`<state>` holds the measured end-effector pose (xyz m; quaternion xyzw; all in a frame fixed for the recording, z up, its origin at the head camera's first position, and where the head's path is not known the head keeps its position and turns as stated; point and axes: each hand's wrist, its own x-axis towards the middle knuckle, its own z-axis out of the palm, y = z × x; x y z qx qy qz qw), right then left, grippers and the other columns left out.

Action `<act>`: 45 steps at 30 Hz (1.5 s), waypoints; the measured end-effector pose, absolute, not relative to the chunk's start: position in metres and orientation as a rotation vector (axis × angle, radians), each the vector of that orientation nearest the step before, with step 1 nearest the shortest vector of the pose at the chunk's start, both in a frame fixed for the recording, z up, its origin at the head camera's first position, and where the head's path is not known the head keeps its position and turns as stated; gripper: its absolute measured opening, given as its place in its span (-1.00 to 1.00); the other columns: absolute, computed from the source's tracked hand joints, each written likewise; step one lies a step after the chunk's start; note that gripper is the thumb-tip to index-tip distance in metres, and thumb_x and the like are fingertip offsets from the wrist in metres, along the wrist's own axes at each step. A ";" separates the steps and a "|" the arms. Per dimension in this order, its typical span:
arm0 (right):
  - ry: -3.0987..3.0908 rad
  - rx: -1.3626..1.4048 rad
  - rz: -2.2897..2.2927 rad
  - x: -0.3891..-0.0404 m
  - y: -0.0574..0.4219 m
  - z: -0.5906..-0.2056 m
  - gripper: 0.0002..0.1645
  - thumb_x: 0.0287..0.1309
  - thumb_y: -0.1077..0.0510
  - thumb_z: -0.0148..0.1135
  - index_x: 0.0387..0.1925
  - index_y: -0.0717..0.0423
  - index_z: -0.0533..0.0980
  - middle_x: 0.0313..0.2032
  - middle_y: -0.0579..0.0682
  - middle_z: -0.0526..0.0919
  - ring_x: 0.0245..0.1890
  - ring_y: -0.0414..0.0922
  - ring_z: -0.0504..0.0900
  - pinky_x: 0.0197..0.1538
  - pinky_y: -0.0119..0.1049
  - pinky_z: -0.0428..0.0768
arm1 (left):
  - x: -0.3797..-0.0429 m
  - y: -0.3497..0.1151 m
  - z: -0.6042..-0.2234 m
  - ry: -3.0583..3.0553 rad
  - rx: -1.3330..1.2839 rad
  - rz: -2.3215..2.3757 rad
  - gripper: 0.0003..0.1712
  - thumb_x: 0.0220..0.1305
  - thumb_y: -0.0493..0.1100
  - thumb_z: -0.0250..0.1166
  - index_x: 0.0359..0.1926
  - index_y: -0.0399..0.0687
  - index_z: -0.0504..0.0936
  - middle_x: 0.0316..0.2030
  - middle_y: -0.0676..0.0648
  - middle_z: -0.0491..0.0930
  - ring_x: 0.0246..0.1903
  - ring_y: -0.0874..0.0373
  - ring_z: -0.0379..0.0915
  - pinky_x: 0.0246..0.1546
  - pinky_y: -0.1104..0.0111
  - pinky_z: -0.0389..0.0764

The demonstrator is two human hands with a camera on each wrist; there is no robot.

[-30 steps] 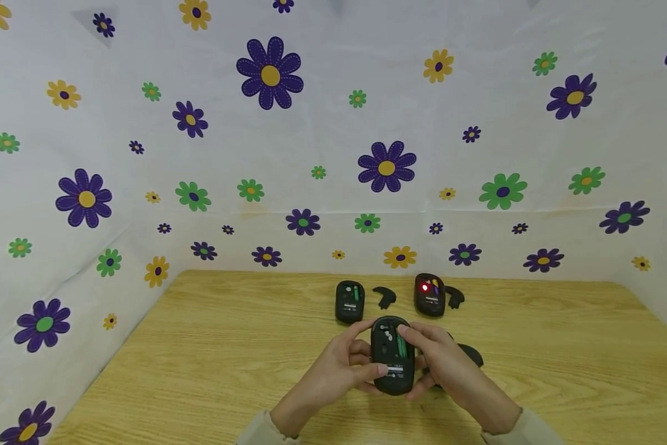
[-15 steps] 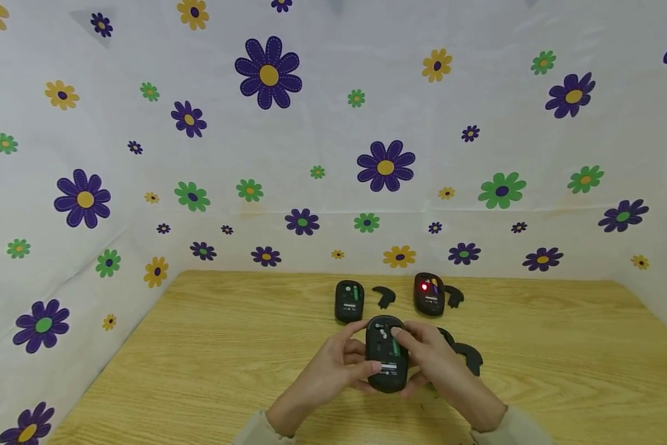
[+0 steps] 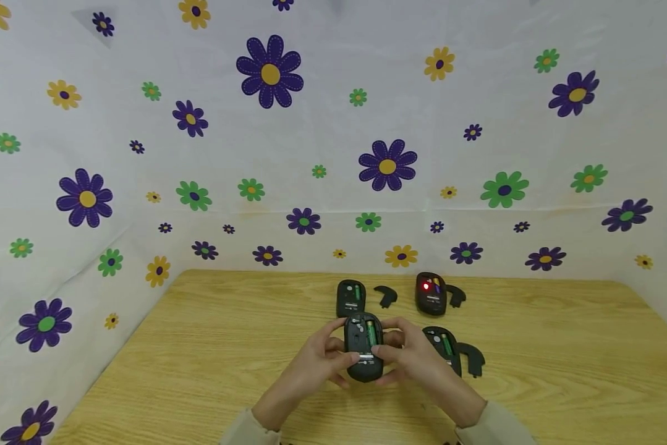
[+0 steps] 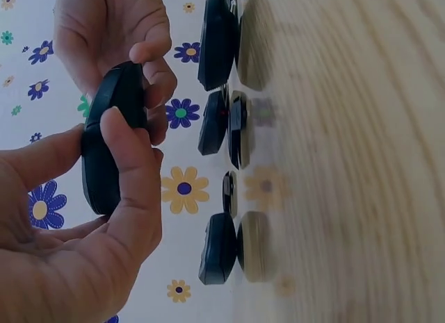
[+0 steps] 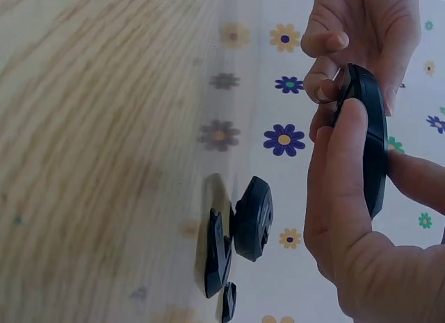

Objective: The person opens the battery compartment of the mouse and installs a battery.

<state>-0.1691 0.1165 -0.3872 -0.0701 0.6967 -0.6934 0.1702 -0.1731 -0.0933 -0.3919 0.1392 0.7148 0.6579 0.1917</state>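
Note:
A black computer mouse (image 3: pixel 363 366) is held above the table, underside facing up, with a green battery (image 3: pixel 371 334) in its uncovered slot. My left hand (image 3: pixel 316 364) grips its left side, thumb on the underside by the white label. My right hand (image 3: pixel 413 358) grips the other side, its thumb at the lower end of the battery. In the left wrist view the mouse (image 4: pixel 115 142) shows edge-on between the fingers of both hands. The right wrist view shows the mouse (image 5: pixel 367 139) from its other edge.
On the wooden table (image 3: pixel 199 358) lie another upturned mouse (image 3: pixel 350 298), one with a red light (image 3: pixel 431 293), and one partly behind my right hand (image 3: pixel 446 347). Loose black covers (image 3: pixel 386 296) lie near them. A flowered cloth (image 3: pixel 311 136) hangs behind.
Both hands have moved left with the mouse. The right thumb has slid from the battery's upper end to its lower end, and the mouse behind the right hand now shows more.

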 end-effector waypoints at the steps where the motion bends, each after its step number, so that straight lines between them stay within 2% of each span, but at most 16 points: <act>1: 1.980 -0.210 -1.967 -0.170 0.115 -0.388 -0.30 0.31 0.41 0.18 0.36 0.52 0.10 -0.06 0.33 0.53 -0.24 0.03 0.70 -0.30 -0.03 0.79 | -0.173 -0.094 -0.392 2.023 0.380 1.838 -0.14 0.40 -0.33 0.26 0.55 -0.35 0.00 -0.17 -0.18 0.63 -0.32 0.05 0.66 -0.41 0.25 0.77; 8: 2.004 -0.285 -1.869 -0.171 0.112 -0.396 -0.10 0.09 0.53 0.23 0.42 0.56 0.06 -0.09 0.32 0.51 -0.20 0.03 0.70 -0.17 -0.02 0.78 | -0.176 -0.099 -0.396 2.049 0.349 1.770 -0.04 0.28 -0.42 0.32 0.56 -0.39 -0.02 -0.17 -0.20 0.64 -0.37 0.09 0.63 -0.36 0.20 0.77; 13: 1.996 -0.339 -1.822 -0.176 0.112 -0.401 -0.05 0.08 0.53 0.23 0.45 0.56 0.01 -0.17 0.28 0.54 -0.22 0.02 0.70 -0.13 -0.01 0.77 | -0.178 -0.100 -0.399 2.057 0.317 1.750 -0.03 0.25 -0.49 0.31 0.56 -0.39 -0.02 -0.12 -0.26 0.52 -0.37 0.07 0.63 -0.35 0.17 0.78; 19: 2.020 -0.326 -1.756 -0.179 0.112 -0.404 -0.11 0.11 0.52 0.22 0.42 0.60 0.04 -0.24 0.24 0.58 -0.23 0.01 0.69 -0.12 -0.03 0.77 | -0.179 -0.098 -0.403 2.115 0.295 1.734 -0.13 0.23 -0.54 0.29 0.50 -0.46 0.11 -0.17 -0.24 0.43 -0.45 0.11 0.60 -0.37 0.22 0.78; 25: 1.998 -0.294 -1.694 -0.180 0.110 -0.403 -0.23 0.18 0.51 0.19 0.33 0.73 0.07 -0.24 0.23 0.55 -0.29 -0.02 0.69 -0.11 -0.07 0.77 | -0.178 -0.099 -0.405 2.203 0.246 1.652 -0.24 0.23 -0.53 0.30 0.42 -0.56 0.22 -0.19 -0.21 0.50 -0.42 0.11 0.61 -0.38 0.24 0.78; 34: 1.997 -0.325 -1.624 -0.184 0.110 -0.400 -0.30 0.23 0.43 0.19 0.30 0.73 0.16 -0.19 0.24 0.55 -0.19 0.01 0.69 -0.09 -0.08 0.76 | -0.178 -0.103 -0.406 2.220 0.241 1.576 -0.26 0.23 -0.50 0.32 0.38 -0.60 0.24 -0.20 -0.21 0.50 -0.57 0.11 0.57 -0.49 0.25 0.76; 38: 1.986 -0.310 -1.610 -0.186 0.111 -0.400 -0.36 0.24 0.40 0.19 0.26 0.71 0.24 -0.19 0.24 0.55 -0.20 0.00 0.69 -0.09 -0.09 0.76 | -0.178 -0.104 -0.406 2.214 0.226 1.550 -0.25 0.26 -0.50 0.30 0.41 -0.57 0.20 -0.20 -0.21 0.49 -0.56 0.11 0.56 -0.48 0.26 0.76; 45: 2.059 -0.261 -1.645 -0.185 0.124 -0.392 -0.35 0.30 0.37 0.17 0.28 0.72 0.21 -0.10 0.27 0.54 -0.22 0.02 0.72 -0.13 -0.12 0.77 | -0.181 -0.106 -0.406 2.235 0.198 1.498 -0.30 0.32 -0.43 0.29 0.42 -0.50 0.25 -0.25 -0.19 0.51 -0.43 0.08 0.56 -0.46 0.24 0.77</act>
